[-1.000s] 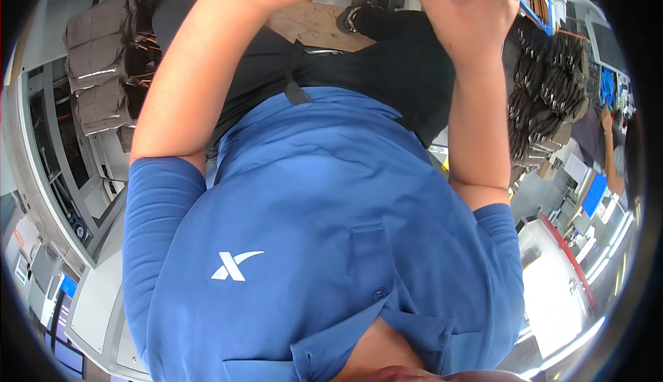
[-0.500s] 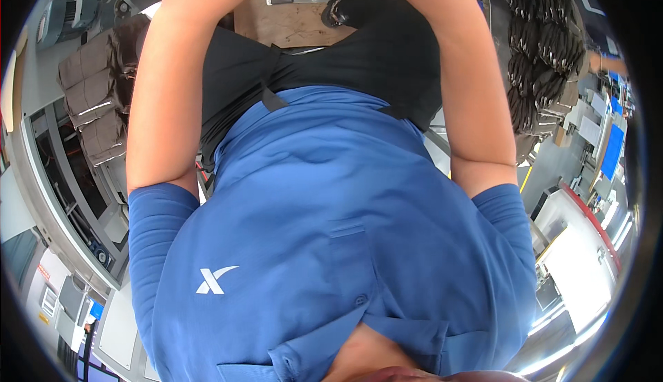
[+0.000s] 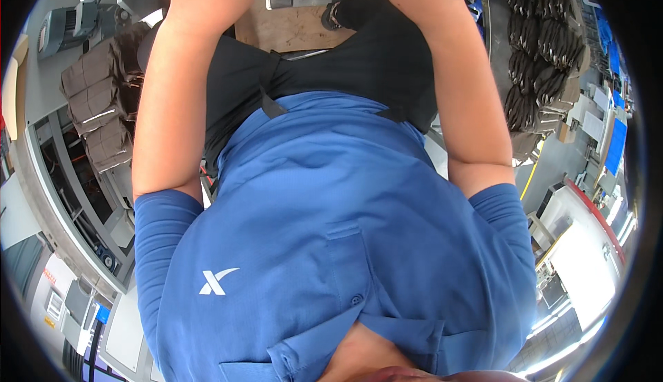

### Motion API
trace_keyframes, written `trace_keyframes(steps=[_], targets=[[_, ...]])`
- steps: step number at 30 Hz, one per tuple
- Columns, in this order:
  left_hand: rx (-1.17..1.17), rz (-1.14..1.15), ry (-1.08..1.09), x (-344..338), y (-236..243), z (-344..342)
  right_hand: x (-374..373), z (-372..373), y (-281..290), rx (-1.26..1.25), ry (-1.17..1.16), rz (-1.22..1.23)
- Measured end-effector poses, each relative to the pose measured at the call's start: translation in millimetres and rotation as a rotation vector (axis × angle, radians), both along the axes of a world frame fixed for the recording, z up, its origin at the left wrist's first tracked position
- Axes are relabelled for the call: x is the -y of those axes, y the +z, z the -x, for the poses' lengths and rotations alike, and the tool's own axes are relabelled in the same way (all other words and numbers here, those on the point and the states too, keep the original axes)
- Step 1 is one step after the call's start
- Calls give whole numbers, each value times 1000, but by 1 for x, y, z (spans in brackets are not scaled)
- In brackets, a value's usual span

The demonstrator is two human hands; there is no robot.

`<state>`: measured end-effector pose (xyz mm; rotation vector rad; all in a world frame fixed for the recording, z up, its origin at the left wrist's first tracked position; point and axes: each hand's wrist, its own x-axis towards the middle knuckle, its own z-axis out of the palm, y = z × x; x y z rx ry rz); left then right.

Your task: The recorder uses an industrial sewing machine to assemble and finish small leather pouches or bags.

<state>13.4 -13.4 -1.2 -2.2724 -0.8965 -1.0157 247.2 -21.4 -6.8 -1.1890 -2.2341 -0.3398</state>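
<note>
A plain blue shirt (image 3: pixel 331 202) is marked with a white emblem (image 3: pixel 217 281) and paired with black trousers (image 3: pixel 387 61). At the far side, a tan board (image 3: pixel 297 30) is seen, mottled with darker brown. At left, dark-brown bundles (image 3: pixel 97 102) are joined by a blue-grey motor (image 3: pixel 61 31); at right, blackish-brown bundles (image 3: pixel 535 57) are streaked with pale glints, and a bright blue panel (image 3: pixel 616 147) and a white, red-edged panel (image 3: pixel 580 271) are shown.

Blue shirt (image 3: pixel 290 209): we see matt, creased cloth.
Black garment (image 3: pixel 345 75): dull cloth.
Brown board (image 3: pixel 297 28): scuffed, wood-like to us.
Dark bundles (image 3: pixel 542 44): wrinkled, with glossy glints.
</note>
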Motion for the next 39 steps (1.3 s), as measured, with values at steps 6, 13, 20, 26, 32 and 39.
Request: trace_keyframes(steps=[6,13,20,26,32,39], targets=[[17,63,-45,-1,-1,6,-1,2,8,-46,-14,-113],[451,397,-213,41,-30,39,42,-3,-8,-354,346,76],[722,702,-538,32,12,36,27,-44,11,-906,153,232],[478,789,-394,39,-39,31,11,5,27,-421,281,337],[776,910,-258,31,-32,21,34,17,22,-248,289,207],[872,1255,-161,22,-19,6,52,18,13,-268,358,112]])
